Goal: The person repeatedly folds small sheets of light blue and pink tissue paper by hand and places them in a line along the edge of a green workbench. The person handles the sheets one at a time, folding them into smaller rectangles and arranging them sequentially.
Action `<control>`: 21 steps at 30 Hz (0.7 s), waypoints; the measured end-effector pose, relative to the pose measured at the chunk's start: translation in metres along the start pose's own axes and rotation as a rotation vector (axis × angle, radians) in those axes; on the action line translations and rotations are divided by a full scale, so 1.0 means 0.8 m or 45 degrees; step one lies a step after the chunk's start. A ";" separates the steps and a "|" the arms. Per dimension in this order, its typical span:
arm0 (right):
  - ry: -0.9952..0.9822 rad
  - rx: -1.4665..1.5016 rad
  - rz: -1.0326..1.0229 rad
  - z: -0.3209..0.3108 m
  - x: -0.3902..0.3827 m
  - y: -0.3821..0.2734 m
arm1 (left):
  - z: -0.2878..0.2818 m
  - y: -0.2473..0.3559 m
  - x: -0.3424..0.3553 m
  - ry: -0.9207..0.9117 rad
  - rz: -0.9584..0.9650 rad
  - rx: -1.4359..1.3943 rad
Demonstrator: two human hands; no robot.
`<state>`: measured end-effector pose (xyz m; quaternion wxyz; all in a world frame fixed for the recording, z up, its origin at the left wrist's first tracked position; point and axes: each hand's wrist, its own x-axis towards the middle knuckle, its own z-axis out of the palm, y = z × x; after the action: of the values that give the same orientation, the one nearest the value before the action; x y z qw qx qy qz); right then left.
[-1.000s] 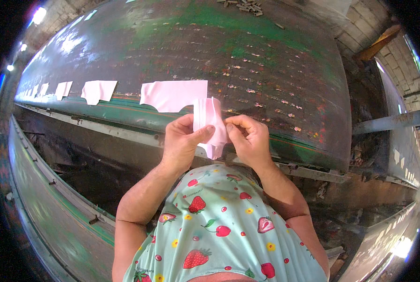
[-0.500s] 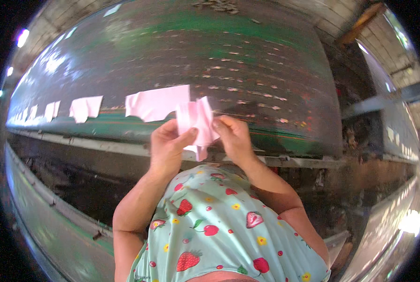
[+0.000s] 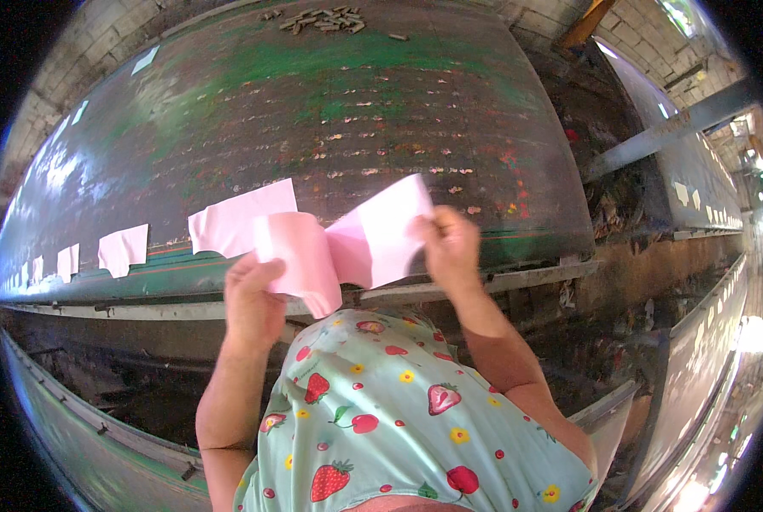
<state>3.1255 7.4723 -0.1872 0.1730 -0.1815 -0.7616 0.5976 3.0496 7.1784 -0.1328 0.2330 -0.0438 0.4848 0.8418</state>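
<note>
My left hand [image 3: 253,299] is closed on a folded bundle of pink cloth pieces [image 3: 300,256], its thumb over the front. My right hand [image 3: 450,247] pinches the upper right of a single pink piece [image 3: 384,226], held spread out to the right of the bundle. Behind the bundle, a pink piece with a curved cutout [image 3: 236,213] lies flat on the long, paint-stained dark table [image 3: 381,119]. More pink pieces [image 3: 121,249] lie in a row along its near edge to the left. My body below is covered by mint fabric printed with fruit [image 3: 398,427].
Small dark cylindrical objects [image 3: 322,21] lie heaped at the table's far side. A steel beam [image 3: 672,124] crosses at the right, near another long table [image 3: 693,171] with pale pieces. A second table [image 3: 74,410] runs at the lower left. A metal rail [image 3: 535,275] follows the near edge.
The single piece has separated from the bundle and opened out as my right hand moved up and to the right. My left hand and the bundle have shifted left in view.
</note>
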 end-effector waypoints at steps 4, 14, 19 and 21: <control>0.481 -0.256 -0.101 -0.112 0.025 0.004 | -0.062 0.052 -0.027 0.057 0.159 -0.062; 0.157 -0.721 -0.123 -0.107 0.095 -0.004 | -0.168 0.157 -0.129 0.461 0.740 -0.212; -0.404 -0.754 -0.311 0.022 0.116 0.016 | -0.236 0.176 -0.211 0.473 0.942 -0.161; -0.469 -0.619 -0.312 0.082 0.128 0.012 | -0.265 0.183 -0.239 0.753 1.017 -0.133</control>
<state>3.0052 7.4682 -0.2062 0.0546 -0.0136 -0.9166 0.3957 3.1236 6.8726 -0.0705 -0.2575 -0.1034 0.4663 0.8400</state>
